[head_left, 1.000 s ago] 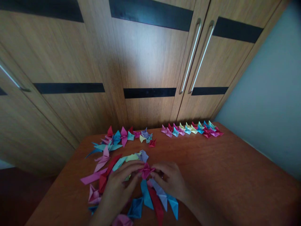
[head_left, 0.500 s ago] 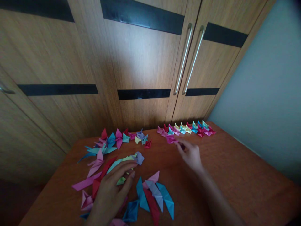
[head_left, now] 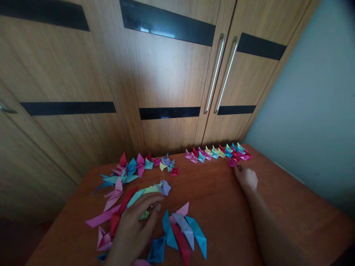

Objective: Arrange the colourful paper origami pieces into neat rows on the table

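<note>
My right hand [head_left: 246, 178] pinches a magenta folded paper piece [head_left: 233, 162] between thumb and fingertips, at the front edge of the right-hand rows. Those rows of small pointed origami pieces [head_left: 215, 152], in pink, red, yellow and blue, stand along the back of the table. Over the loose folded papers at the left rests my left hand [head_left: 135, 223], open, thumb and fingers apart and curved. A green folded piece [head_left: 144, 215] shows through the gap between them. Close to its fingertips lies a lavender folded piece [head_left: 165, 187].
Left of the rows sits a mixed cluster of origami [head_left: 140, 165], with a small red piece [head_left: 175, 171] at its right. Blue, red and lavender folded strips [head_left: 184, 227] lie at the front middle. Behind the wooden table [head_left: 213, 199] rises a wooden cabinet [head_left: 169, 74] with metal handles.
My right hand has carried the magenta piece rightward along the front of the rows, from their left end to near their right end. My left hand has stayed almost in place.
</note>
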`<state>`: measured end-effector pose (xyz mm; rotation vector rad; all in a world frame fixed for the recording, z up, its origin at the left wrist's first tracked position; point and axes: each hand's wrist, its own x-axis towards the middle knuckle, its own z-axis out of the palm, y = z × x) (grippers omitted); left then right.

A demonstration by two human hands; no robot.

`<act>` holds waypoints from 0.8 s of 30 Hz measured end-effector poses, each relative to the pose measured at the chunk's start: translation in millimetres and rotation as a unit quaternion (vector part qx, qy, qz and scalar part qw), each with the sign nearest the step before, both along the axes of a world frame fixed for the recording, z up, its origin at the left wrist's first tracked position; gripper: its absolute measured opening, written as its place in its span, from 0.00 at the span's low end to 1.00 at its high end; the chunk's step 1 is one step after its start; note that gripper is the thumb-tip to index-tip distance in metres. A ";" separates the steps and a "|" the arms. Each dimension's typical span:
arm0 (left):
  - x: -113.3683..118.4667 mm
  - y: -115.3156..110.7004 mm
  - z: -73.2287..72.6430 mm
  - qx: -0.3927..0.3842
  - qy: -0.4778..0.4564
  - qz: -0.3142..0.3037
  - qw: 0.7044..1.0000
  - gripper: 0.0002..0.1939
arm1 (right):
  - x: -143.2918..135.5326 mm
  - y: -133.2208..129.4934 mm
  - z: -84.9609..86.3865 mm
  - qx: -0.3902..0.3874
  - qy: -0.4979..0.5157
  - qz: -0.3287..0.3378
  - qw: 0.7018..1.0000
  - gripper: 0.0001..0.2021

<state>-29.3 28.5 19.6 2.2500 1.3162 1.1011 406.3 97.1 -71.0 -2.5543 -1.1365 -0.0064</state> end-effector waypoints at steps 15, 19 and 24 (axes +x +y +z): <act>-3.8 -2.8 -2.6 -0.022 0.005 -0.009 1.000 0.09 | 19.6 29.3 -2.4 0.010 0.010 0.031 0.999 0.19; -3.3 -2.8 -2.6 -0.030 0.011 -0.013 0.999 0.09 | 21.1 31.1 -2.8 0.014 0.012 0.036 0.999 0.18; -2.8 -1.8 -3.8 -0.035 0.015 -0.014 0.999 0.09 | 21.3 32.8 -2.8 0.016 0.014 0.038 0.999 0.18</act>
